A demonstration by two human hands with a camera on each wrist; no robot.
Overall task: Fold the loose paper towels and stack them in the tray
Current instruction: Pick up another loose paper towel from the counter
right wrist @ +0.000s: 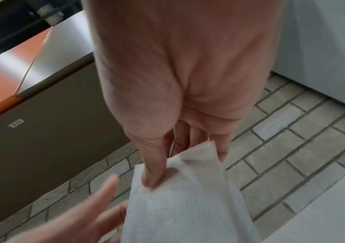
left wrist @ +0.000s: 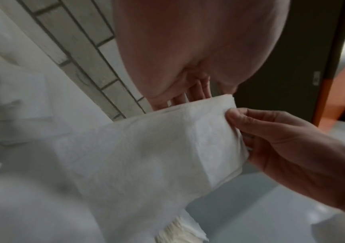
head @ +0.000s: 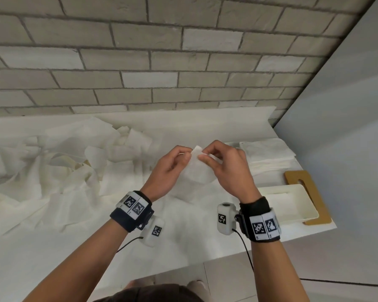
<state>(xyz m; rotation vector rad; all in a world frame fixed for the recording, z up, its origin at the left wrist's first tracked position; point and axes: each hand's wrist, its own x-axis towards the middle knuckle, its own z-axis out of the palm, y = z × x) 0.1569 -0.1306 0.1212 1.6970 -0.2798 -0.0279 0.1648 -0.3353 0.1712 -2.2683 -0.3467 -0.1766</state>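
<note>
From the head view, both hands are raised over the white counter with one paper towel between them: the left hand pinches its upper edge from one side and the right hand pinches the same top corner from the other, the sheet hanging down below the fingers. A heap of loose paper towels sprawls across the counter to the left, a pile of flat folded towels lies to the right by the wall, and the white tray sits near the right edge on a brown board, with no towels visible in it. In the left wrist view the left hand's fingers curl behind the sheet's top edge while the right hand's thumb presses its side edge. In the right wrist view the right thumb and fingers close on the towel's corner, with the left hand's fingers reaching in from below. The towel looks feather-light, limp and easily torn or creased, so it will likely droop wherever it is unsupported; I would judge the corners and edges the best places to hold, with gentle pinches, bringing corner to corner to set a clean fold
</note>
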